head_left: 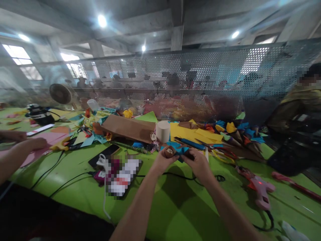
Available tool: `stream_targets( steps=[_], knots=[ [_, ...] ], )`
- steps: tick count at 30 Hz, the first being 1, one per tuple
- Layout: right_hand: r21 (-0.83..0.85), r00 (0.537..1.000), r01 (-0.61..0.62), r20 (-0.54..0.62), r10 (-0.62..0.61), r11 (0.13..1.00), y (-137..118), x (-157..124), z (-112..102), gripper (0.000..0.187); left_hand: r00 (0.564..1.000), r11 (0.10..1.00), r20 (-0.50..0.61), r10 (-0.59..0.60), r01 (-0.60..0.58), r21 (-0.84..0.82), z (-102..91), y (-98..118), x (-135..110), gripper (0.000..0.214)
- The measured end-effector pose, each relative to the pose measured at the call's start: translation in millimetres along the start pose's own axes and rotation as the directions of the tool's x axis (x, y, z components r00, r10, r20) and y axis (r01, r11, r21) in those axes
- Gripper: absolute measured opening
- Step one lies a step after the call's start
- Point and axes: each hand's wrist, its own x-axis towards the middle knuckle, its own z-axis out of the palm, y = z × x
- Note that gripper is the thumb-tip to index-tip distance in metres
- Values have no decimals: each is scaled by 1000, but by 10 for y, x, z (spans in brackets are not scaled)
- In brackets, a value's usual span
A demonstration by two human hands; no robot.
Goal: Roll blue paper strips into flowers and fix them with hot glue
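My left hand (162,162) and my right hand (199,164) meet in the middle, above the green table (160,214). Between them is a folded piece of blue paper (182,150), pinched by the fingers of both. Close against my left fingers is a small rolled brown paper piece (170,151), seen end-on; how it joins the blue paper is unclear. Just behind stands a white cylinder (163,131). A blue cutter-like tool (190,143) and yellow-handled scissors (223,156) lie beyond my right hand.
Right of me lies a pink glue gun (262,189) with a lit red light and a cord. Two phones, one dark (104,156), and a purple item (107,172) with white cables sit left. A co-worker's arms (22,150) reach in at far left. Paper flowers (235,129) pile up behind.
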Motion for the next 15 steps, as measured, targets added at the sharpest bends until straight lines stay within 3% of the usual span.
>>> stream_targets(
  steps=[8,11,15],
  knots=[
    [180,998,-49,43,42,982,-109,8,-11,32,987,977,3,-163,162,-136,-22,-30,-41,47],
    [182,997,-67,40,60,981,-108,6,-5,34,986,978,26,-163,165,-128,-13,-11,-53,46],
    [80,997,-80,-14,81,994,-84,-14,-9,29,997,996,35,-70,72,-56,40,14,-59,44]
  ],
)
